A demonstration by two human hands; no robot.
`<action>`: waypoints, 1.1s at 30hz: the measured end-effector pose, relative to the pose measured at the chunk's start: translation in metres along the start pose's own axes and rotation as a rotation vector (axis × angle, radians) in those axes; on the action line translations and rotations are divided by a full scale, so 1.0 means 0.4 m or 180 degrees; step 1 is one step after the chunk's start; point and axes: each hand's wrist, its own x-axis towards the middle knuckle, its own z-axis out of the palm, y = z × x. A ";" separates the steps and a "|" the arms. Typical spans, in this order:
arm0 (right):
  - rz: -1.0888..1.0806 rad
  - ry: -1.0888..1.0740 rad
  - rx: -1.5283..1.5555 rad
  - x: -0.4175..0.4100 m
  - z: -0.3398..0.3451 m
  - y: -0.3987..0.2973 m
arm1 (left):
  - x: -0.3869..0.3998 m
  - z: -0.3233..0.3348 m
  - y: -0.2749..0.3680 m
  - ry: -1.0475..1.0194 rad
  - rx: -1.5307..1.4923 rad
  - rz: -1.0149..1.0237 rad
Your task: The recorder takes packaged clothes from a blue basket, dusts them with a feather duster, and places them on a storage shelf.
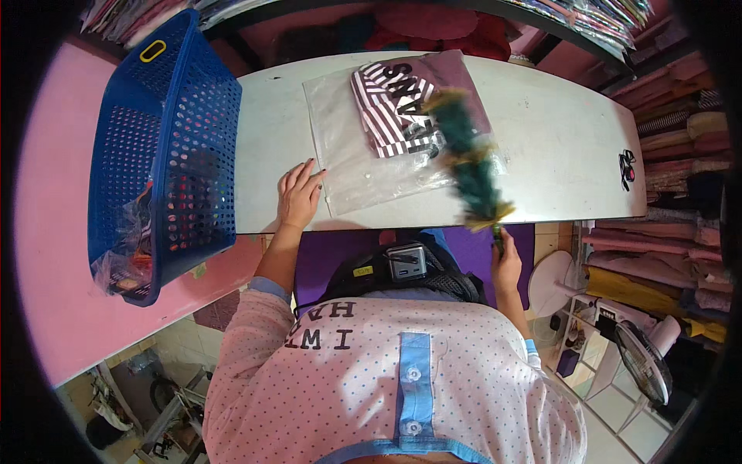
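My right hand grips the handle of a green and yellow duster, blurred by motion. The duster's head lies over the right part of a clear plastic garment bag on the white table; whether it touches the bag cannot be told. Inside the bag are a folded striped garment and mauve cloth, beneath large black lettering. My left hand rests with its fingers apart at the bag's left edge, near the front of the table, and holds nothing.
A blue plastic basket with plastic-wrapped items stands left on a pink surface. A small black corded object lies at the table's right end. Shelves of folded fabric line the right side, above a fan. Packed items fill a shelf behind.
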 end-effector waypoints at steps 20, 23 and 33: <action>0.0075 0.0056 0.0035 0.003 0.016 -0.051 | -0.001 0.007 -0.004 -0.0112 0.0042 0.0082; -0.0262 0.0417 0.0429 0.058 0.042 -0.080 | -0.002 0.007 -0.001 -0.0123 0.0067 0.0057; -0.0350 0.0249 0.0263 0.194 0.071 -0.147 | -0.001 -0.001 0.003 -0.0014 -0.0087 0.0050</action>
